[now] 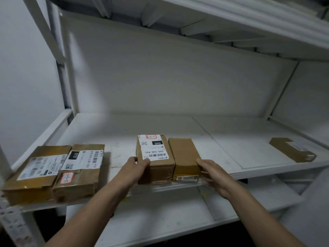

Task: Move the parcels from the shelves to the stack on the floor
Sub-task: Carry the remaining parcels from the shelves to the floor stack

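Cardboard | left hand (137,166) grips labelled box (156,168), right hand (211,173) grips plain box (184,154) | parcel pair (80,177) left, flat parcel (292,151) right

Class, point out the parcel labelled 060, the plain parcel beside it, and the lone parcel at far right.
parcel labelled 060 (154,148): head view, its white label.
plain parcel (183,151): head view, its bare top.
lone parcel (292,149): head view, its top face.

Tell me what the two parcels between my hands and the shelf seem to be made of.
The labelled parcel: brown cardboard, matte, judging by its folded edges; its white label looks like slightly glossy paper. The plain parcel: the same cardboard, seemingly with shiny clear tape on its front. The shelf: probably white-painted metal, smooth and scuffed; could be coated board.
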